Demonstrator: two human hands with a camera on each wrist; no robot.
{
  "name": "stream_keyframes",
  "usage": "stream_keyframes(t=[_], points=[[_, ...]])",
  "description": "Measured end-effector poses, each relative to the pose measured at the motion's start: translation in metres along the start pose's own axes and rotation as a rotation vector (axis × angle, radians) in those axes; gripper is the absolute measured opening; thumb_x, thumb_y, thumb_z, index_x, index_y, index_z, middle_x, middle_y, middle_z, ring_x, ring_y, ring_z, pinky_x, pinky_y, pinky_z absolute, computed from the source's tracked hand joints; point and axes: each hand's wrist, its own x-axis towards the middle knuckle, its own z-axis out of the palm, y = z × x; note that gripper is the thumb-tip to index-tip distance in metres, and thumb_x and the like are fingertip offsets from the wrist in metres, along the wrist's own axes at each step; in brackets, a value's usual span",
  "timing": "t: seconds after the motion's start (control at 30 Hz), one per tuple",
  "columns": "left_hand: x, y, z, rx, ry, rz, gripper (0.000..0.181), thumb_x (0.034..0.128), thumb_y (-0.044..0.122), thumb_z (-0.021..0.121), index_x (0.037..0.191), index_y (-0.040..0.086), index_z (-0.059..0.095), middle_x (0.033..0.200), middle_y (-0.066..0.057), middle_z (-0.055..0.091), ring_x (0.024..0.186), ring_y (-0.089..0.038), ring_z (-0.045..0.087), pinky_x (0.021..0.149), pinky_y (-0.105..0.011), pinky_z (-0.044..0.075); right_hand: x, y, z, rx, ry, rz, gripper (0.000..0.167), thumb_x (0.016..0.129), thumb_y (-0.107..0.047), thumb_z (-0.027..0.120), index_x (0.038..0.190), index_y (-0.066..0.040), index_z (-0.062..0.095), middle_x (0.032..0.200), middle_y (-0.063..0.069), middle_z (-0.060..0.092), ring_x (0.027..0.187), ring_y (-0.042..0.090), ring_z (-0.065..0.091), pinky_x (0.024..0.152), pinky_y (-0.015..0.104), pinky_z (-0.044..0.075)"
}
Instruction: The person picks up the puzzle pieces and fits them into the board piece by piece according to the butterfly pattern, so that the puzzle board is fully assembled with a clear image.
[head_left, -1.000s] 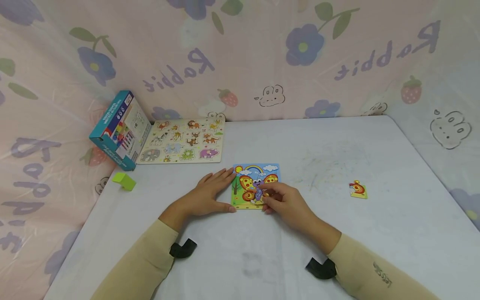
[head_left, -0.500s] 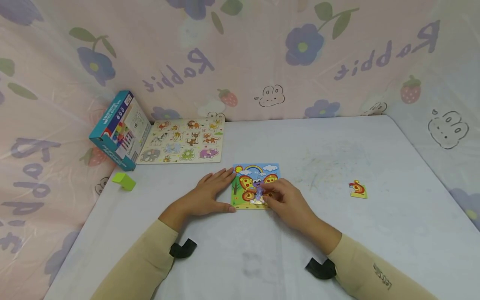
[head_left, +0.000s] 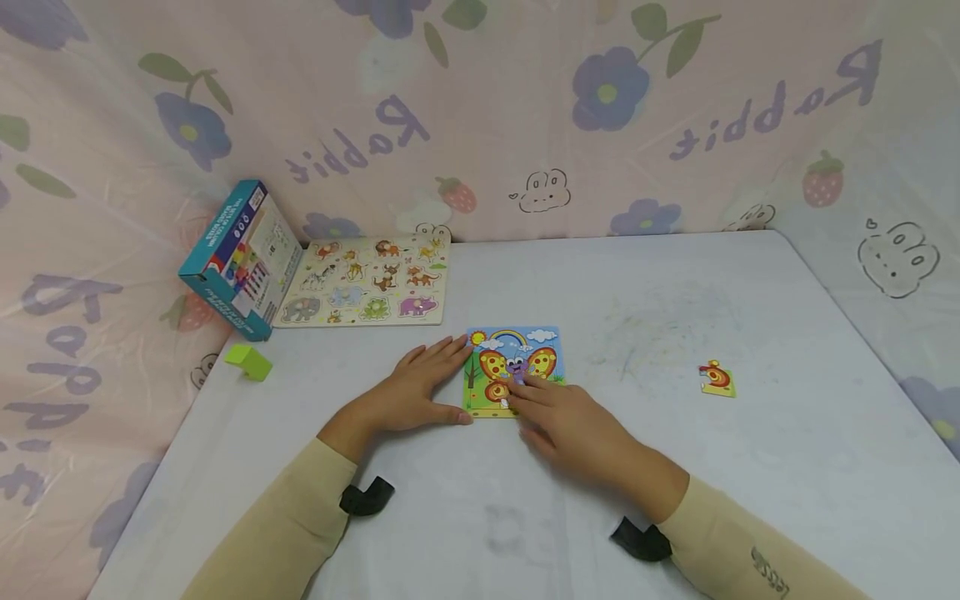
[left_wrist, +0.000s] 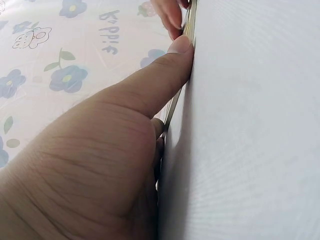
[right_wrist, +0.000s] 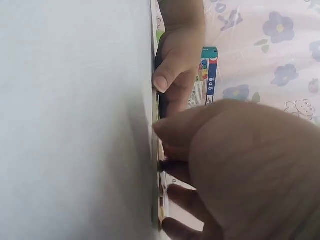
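Observation:
A square butterfly jigsaw puzzle (head_left: 506, 343) lies flat on the table in the head view. My left hand (head_left: 408, 396) rests with spread, straight fingers and thumb along its left edge. Across the puzzle's lower right part lies my right hand (head_left: 581, 425), its fairly straight fingers pressing on the pieces near the butterfly's body. That hand hides the lower right corner. Far to the right is a loose jigsaw piece (head_left: 717, 380) in red, orange and yellow-green. In the right wrist view, the right hand's fingertips (right_wrist: 172, 225) touch the puzzle's top face.
An animal peg board (head_left: 367, 283) lies at the back left, against a teal box (head_left: 240, 258) that stands on end. A light green block (head_left: 249, 362) sits near the table's left edge. A patterned curtain (head_left: 480, 125) hangs behind the table.
My right hand's pinching fingers have let go and straightened onto the puzzle's pieces, covering the butterfly's body and lower right wing. The left hand and the loose piece have stayed put.

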Motion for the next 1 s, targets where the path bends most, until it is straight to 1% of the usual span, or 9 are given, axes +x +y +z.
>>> stream_keyframes(t=[0.1, 0.17, 0.5, 0.63, 0.77, 0.87, 1.0], points=[[0.0, 0.0, 0.0002, 0.002, -0.001, -0.002, 0.111, 0.0939, 0.067, 0.076, 0.176, 0.016, 0.022, 0.182, 0.001, 0.008, 0.166, -0.024, 0.003, 0.13, -0.054, -0.001, -0.0014, -0.0032, -0.0003, -0.059, -0.017, 0.003, 0.051, 0.102, -0.022, 0.077, 0.148, -0.002, 0.067, 0.153, 0.015, 0.063, 0.143, 0.037, 0.055, 0.106, 0.06, 0.052], [0.0, -0.0002, 0.0004, 0.002, 0.0, -0.002, 0.111, 0.0938, 0.068, 0.076, 0.176, 0.016, 0.022, 0.182, 0.001, 0.008, 0.166, -0.024, 0.003, 0.13, -0.054, -0.001, -0.0018, -0.0042, -0.0003, -0.073, -0.023, 0.003, 0.052, 0.102, -0.023, 0.078, 0.148, -0.001, 0.067, 0.152, 0.015, 0.063, 0.144, 0.037, 0.055, 0.105, 0.06, 0.052], [-0.0008, 0.0019, -0.0014, -0.009, -0.002, -0.007, 0.111, 0.0938, 0.066, 0.077, 0.176, 0.016, 0.022, 0.182, 0.002, 0.008, 0.166, -0.024, 0.002, 0.13, -0.054, -0.001, -0.0025, -0.0025, 0.0005, -0.027, 0.002, -0.033, 0.05, 0.101, -0.018, 0.078, 0.146, 0.002, 0.067, 0.151, 0.018, 0.063, 0.14, 0.04, 0.058, 0.11, 0.057, 0.05], [-0.0001, 0.0017, -0.0016, -0.009, -0.003, -0.012, 0.111, 0.0936, 0.067, 0.077, 0.176, 0.016, 0.022, 0.182, 0.002, 0.008, 0.166, -0.024, 0.002, 0.13, -0.054, -0.001, -0.0026, -0.0024, 0.0, -0.013, -0.008, -0.026, 0.051, 0.102, -0.019, 0.077, 0.147, 0.003, 0.066, 0.152, 0.019, 0.062, 0.141, 0.041, 0.057, 0.113, 0.057, 0.048], [0.0004, 0.0014, -0.0013, -0.005, -0.003, -0.01, 0.111, 0.0937, 0.067, 0.077, 0.176, 0.017, 0.022, 0.182, 0.002, 0.008, 0.166, -0.023, 0.002, 0.13, -0.054, -0.001, -0.0036, -0.0029, -0.0004, -0.005, -0.035, -0.001, 0.052, 0.103, -0.022, 0.077, 0.148, 0.002, 0.066, 0.157, 0.019, 0.057, 0.144, 0.041, 0.054, 0.114, 0.057, 0.046], [0.0002, 0.0014, -0.0011, -0.006, -0.003, -0.005, 0.111, 0.0938, 0.067, 0.077, 0.176, 0.016, 0.022, 0.182, 0.001, 0.008, 0.166, -0.023, 0.002, 0.13, -0.054, -0.001, -0.0048, -0.003, -0.0017, 0.026, -0.055, 0.024, 0.054, 0.103, -0.025, 0.077, 0.15, 0.0, 0.065, 0.161, 0.018, 0.053, 0.146, 0.04, 0.051, 0.115, 0.057, 0.045], [-0.0007, 0.001, -0.0012, -0.003, -0.004, 0.0, 0.111, 0.0938, 0.067, 0.077, 0.176, 0.016, 0.021, 0.182, 0.001, 0.008, 0.166, -0.023, 0.001, 0.13, -0.054, -0.001, -0.0081, -0.0016, -0.0056, 0.141, -0.074, 0.088, 0.055, 0.104, -0.029, 0.078, 0.153, -0.007, 0.065, 0.167, 0.015, 0.047, 0.151, 0.037, 0.046, 0.118, 0.056, 0.043]])
